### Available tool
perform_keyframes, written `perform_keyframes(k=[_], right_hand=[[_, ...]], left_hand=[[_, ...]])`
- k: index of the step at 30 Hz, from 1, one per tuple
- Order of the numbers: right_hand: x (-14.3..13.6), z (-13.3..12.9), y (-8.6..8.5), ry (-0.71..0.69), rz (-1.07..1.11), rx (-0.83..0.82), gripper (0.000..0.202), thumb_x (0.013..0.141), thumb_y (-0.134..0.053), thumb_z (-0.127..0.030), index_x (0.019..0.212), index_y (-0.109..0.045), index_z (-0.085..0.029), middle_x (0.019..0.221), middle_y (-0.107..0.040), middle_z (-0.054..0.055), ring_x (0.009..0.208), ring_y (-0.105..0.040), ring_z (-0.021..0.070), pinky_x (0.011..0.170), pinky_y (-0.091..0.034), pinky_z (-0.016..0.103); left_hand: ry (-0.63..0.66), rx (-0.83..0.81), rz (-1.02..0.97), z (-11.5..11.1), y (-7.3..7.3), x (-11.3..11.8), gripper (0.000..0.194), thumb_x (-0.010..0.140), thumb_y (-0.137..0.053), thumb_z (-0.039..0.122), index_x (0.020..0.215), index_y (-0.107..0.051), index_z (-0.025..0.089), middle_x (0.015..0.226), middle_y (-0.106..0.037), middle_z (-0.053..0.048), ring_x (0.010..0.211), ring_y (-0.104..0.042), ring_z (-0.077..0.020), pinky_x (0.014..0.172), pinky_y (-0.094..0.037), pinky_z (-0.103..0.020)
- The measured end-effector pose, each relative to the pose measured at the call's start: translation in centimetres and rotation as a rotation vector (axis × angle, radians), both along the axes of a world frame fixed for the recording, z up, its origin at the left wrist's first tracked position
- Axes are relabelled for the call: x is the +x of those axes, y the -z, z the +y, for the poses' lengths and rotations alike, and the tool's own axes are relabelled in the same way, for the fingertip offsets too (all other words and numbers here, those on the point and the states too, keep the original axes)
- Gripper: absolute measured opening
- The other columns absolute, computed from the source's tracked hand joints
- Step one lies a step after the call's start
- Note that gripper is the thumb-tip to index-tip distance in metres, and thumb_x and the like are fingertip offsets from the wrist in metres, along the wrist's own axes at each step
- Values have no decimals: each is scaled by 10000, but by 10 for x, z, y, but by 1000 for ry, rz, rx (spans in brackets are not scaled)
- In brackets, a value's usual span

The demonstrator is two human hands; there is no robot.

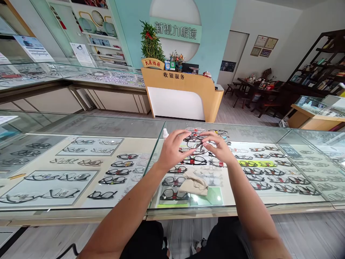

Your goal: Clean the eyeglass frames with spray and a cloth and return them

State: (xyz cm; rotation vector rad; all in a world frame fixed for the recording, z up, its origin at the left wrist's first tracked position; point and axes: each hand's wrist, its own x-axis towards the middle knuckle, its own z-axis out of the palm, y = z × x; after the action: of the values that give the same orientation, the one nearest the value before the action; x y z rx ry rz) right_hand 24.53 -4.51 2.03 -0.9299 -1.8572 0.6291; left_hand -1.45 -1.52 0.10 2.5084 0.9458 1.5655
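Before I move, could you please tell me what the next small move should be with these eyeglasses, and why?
I would probably steady the eyeglasses in the right hand, freeing the left hand for the beige cloth: both hands are on the eyeglasses, while the cloth lies unheld on the glass display counter, nearer the body.

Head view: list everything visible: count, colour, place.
Display counters: several, cream and wood, throughout
Displayed glasses: many, mostly dark, in counters
Held glasses: one, dark, centre
Bottle: one, white, near centre
Cloth: one, beige, below centre
Desk: one, wood and white, back
Plant: one, green, on desk
Sign: one, green, wall
Wall frames: four, brownish, right
Bookcase: one, brown, right
Trousers: one pair, black, bottom
Left hand: one, at held glasses
Right hand: one, on held glasses
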Motion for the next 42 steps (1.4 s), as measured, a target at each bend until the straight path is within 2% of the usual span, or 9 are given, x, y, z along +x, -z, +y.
perform_keyframes(k=[12, 19, 23, 25, 27, 29, 30, 37, 42], right_hand=[[3, 9, 10, -187, 207, -310, 307, 960, -842, -593, 982, -858, -287, 1414, -792, 81, 1349, -699, 316, 1229, -454, 497], [1, 10, 14, -180, 279, -431, 370, 880, -900, -611, 971, -863, -254, 1075, -837, 52, 1038, -722, 260, 1023, -528, 409], [-2, 13, 20, -136, 340, -434, 344, 869, -912, -592, 948, -864, -261, 1061, -827, 39, 1008, -706, 243, 987, -520, 384], [-3, 15, 23, -81, 372, -422, 343, 862, -912, -594, 955, -868, -267, 1062, -827, 34, 1000, -703, 236, 975, -520, 376], [-5, 18, 26, -17, 398, -401, 357, 849, -913, -603, 956, -869, -265, 1050, -830, 34, 976, -701, 231, 961, -527, 375], [-7, 20, 29, 35, 417, -370, 366, 838, -914, -609, 940, -863, -261, 1015, -831, 35, 938, -700, 229, 943, -540, 381], [-9, 21, 30, 57, 424, -349, 367, 838, -910, -611, 930, -858, -260, 1002, -832, 38, 929, -704, 232, 941, -549, 389], [-43, 15, 42, 255, 319, 23, 217, 972, -796, -483, 992, -862, -278, 1203, -852, 97, 1177, -773, 304, 1116, -576, 501], [-57, 5, 46, 314, 172, 188, 180, 1030, -732, -358, 1135, -864, -294, 1300, -843, 105, 1252, -773, 295, 1140, -591, 499]], left_hand=[[206, -59, -132, -9, -4, 7, 683, 902, -927, 348, 1504, -613, 274, 1363, -738, -121, 1048, -789, -238, 830, -667, -360], [246, -133, -165, -5, 0, 8, 694, 907, -922, 406, 1519, -623, 274, 1352, -731, -125, 1080, -792, -249, 869, -668, -372], [178, -136, -181, -5, 3, 10, 887, 875, -943, 474, 1629, -520, 277, 1439, -703, -147, 1182, -770, -281, 1004, -633, -438], [70, -88, -262, -7, 4, 12, 839, 889, -927, 457, 1604, -535, 262, 1354, -724, -122, 1154, -752, -264, 997, -605, -428], [-21, -31, -335, -11, 7, 16, 506, 956, -856, 394, 1405, -678, 244, 1084, -727, -48, 991, -719, -208, 909, -574, -370], [-10, -47, -346, -15, 9, 20, 161, 1024, -770, 352, 1132, -771, 232, 832, -628, 13, 792, -628, -154, 790, -523, -311], [26, -93, -330, -17, 11, 23, 134, 1047, -737, 351, 1046, -791, 228, 765, -587, 26, 723, -580, -139, 737, -492, -294], [113, -539, -347, -20, 20, 35, 357, 1004, -757, 523, 1141, -897, 225, 648, -502, 38, 626, -442, -136, 627, -392, -299], [83, -703, -495, -14, 24, 35, 436, 918, -810, 607, 1066, -906, 209, 648, -537, 18, 635, -413, -141, 608, -369, -297]])
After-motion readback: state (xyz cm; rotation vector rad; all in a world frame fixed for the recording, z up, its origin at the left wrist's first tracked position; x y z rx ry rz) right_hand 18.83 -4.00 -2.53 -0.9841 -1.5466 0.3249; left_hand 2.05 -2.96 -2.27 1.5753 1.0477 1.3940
